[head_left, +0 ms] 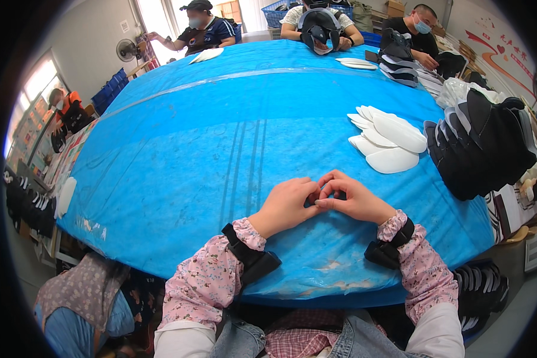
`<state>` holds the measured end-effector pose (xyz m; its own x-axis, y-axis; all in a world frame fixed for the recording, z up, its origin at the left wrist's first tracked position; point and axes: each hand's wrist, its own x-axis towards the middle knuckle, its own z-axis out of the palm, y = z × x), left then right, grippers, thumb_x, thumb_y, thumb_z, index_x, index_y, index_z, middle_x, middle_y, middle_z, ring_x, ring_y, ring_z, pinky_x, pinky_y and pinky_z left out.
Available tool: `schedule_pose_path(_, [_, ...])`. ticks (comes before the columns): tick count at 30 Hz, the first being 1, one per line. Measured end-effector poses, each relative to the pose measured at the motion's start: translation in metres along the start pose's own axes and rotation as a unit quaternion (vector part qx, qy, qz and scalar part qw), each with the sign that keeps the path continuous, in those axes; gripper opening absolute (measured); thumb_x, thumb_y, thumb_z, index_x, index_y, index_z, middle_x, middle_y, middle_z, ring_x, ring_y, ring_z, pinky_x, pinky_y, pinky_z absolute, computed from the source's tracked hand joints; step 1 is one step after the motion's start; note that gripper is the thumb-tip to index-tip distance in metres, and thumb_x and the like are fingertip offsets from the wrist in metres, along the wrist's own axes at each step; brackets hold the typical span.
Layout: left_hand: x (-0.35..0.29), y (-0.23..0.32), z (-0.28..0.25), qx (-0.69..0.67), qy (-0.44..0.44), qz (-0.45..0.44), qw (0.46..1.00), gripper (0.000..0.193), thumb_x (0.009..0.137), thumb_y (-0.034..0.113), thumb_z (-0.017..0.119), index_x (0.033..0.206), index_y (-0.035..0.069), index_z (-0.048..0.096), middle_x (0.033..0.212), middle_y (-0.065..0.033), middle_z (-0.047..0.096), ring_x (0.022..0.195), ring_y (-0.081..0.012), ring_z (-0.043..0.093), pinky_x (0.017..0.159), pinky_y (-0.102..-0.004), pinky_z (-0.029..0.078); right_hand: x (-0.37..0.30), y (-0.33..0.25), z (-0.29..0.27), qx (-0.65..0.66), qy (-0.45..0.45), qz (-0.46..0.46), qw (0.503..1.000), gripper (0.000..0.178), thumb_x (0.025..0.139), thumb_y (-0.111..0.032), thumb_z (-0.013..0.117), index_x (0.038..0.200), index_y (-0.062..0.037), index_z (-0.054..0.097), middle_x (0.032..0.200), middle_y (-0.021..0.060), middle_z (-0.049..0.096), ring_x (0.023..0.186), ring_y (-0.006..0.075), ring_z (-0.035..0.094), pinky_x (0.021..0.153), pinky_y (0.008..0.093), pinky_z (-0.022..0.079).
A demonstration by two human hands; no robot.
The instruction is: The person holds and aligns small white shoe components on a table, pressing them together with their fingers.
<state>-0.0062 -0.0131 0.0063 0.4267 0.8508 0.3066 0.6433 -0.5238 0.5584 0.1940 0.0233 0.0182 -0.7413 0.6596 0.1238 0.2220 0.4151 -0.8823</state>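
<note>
Above the blue-covered table (179, 155), my left hand (285, 206) and my right hand (357, 200) meet in front of me. The fingers of both are curled in, and their tips touch one another. No object shows between them. Nearest to my right hand, beyond it, lies a fanned pile of white, sole-shaped insoles (394, 140). Further right stands a stack of black shoe uppers (483, 143) with grey-white linings. Pink floral sleeve covers and black wrist straps are on both my forearms.
Across the table sit several people; one holds a black shoe piece (321, 30). More white insoles (356, 63) and black shoe parts (398, 59) lie at the far right. A person in a patterned head covering (86, 292) is low at my left. Dark shoe parts (480, 289) hang below the right edge.
</note>
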Motion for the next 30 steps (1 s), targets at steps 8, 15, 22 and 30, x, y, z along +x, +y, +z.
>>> schedule_pose_path(8, [0.001, -0.0011, 0.0, 0.005, -0.001, 0.019, 1.0, 0.018, 0.079, 0.023, 0.064, 0.083, 0.008, 0.057, 0.077, -0.0071, 0.056, 0.073, -0.0268, 0.056, 0.062, -0.0391, 0.044, 0.0006, 0.0011, 0.0005, 0.013, 0.008, -0.008, 1.0, 0.014, 0.085, -0.02, 0.068, 0.087, -0.0071, 0.063, 0.11, 0.0025, 0.054, 0.088, 0.0104, 0.051, 0.074, 0.0232, 0.041])
schedule_pose_path(15, [0.0006, -0.0033, 0.0021, 0.014, 0.017, 0.035, 0.999, 0.014, 0.079, 0.019, 0.061, 0.082, 0.007, 0.056, 0.077, -0.0093, 0.055, 0.073, -0.0288, 0.056, 0.062, -0.04, 0.043, -0.0001, -0.0048, 0.0003, -0.001, 0.011, -0.016, 1.0, 0.015, 0.085, -0.021, 0.068, 0.095, -0.0095, 0.068, 0.105, 0.0032, 0.054, 0.089, 0.012, 0.053, 0.074, 0.0241, 0.043])
schedule_pose_path(22, [0.0016, 0.0018, -0.0021, 0.013, -0.009, 0.013, 1.0, 0.014, 0.079, 0.019, 0.061, 0.081, 0.006, 0.055, 0.077, -0.0088, 0.055, 0.075, -0.0289, 0.056, 0.064, -0.0411, 0.043, -0.0003, 0.0015, -0.0001, 0.011, 0.013, -0.012, 1.0, 0.014, 0.084, -0.021, 0.069, 0.093, -0.0099, 0.069, 0.107, 0.0033, 0.054, 0.089, 0.0126, 0.053, 0.075, 0.0241, 0.043])
schedule_pose_path(30, [0.0009, -0.0009, 0.0001, 0.007, -0.006, 0.014, 1.0, 0.021, 0.074, 0.023, 0.068, 0.082, 0.008, 0.056, 0.078, -0.0065, 0.056, 0.073, -0.026, 0.056, 0.062, -0.0382, 0.043, -0.0004, -0.0024, 0.0004, 0.009, 0.007, 0.008, 1.0, 0.015, 0.08, -0.023, 0.073, 0.086, -0.0095, 0.067, 0.109, 0.0031, 0.053, 0.092, 0.0124, 0.051, 0.077, 0.0243, 0.041])
